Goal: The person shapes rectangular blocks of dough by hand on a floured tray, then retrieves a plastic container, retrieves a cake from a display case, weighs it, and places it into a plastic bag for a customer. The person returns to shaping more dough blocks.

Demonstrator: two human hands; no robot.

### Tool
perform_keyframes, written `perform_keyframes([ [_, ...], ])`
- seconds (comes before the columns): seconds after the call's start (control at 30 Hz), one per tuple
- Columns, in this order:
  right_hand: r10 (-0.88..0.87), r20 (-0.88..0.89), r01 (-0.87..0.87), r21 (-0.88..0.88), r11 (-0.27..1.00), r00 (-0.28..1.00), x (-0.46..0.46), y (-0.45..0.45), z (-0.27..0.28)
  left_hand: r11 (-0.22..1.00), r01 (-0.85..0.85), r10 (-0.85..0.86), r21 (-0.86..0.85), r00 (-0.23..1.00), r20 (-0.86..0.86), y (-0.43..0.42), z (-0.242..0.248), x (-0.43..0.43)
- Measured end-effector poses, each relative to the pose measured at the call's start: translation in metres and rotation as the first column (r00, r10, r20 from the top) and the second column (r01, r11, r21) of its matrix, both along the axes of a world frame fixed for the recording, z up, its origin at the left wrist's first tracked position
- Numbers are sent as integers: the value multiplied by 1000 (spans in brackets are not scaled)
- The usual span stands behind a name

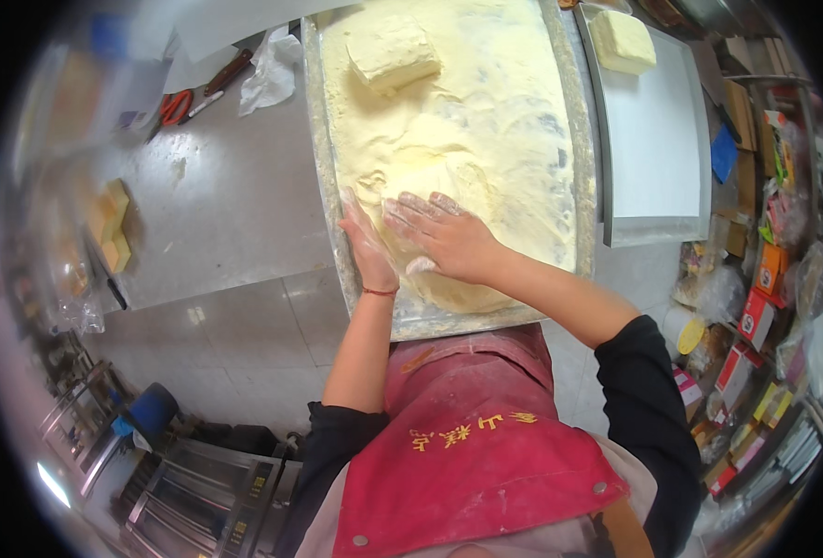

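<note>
A large metal tray (584, 174) before me holds a layer of pale yellow powder (502, 104), with a block of the same colour (394, 52) at its far end. My left hand (369, 240), powder-dusted and with a red string at the wrist, stands on edge inside the tray's left side, holding nothing. My right hand (443, 234) lies palm down with spread, dusted fingers on a pale mound (422, 178) near the tray's front. Whether the mound is dough or packed powder, I cannot tell.
A shallow tray (655, 153) with a white lining and a yellow block (622, 42) stands to the right. On the left metal table (223, 181) lie red-handled scissors (175, 108), a marker (205, 104), crumpled paper (269, 70) and yellow pieces (112, 223). Packed shelves line the far right.
</note>
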State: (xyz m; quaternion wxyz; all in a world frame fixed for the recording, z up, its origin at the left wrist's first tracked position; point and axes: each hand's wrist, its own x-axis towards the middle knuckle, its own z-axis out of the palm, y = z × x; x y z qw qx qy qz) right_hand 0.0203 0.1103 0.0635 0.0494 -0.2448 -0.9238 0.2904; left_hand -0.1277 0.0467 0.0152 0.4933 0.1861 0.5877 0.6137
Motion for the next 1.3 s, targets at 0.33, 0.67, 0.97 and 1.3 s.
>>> perform_keyframes([
  [0.33, 59, -73, -53, 81, 995, 996, -19, 11, -5, 993, -120, 118, 4, 982, 151, -17, -11, 10],
  [0.67, -373, -104, 198, -701, 685, 922, -9, 92, -63, 958, -282, 287, 51, 937, -199, -10, -14, 71],
  [0.97, -738, -235, 282, -818, 502, 633, 43, -15, -40, 984, 163, -165, 69, 986, 23, 56, -10, -27],
  [1.3, -624, -243, 440, -525, 729, 742, 0, 15, -43, 996, 84, -87, -38, 992, -90, 22, -8, 20],
])
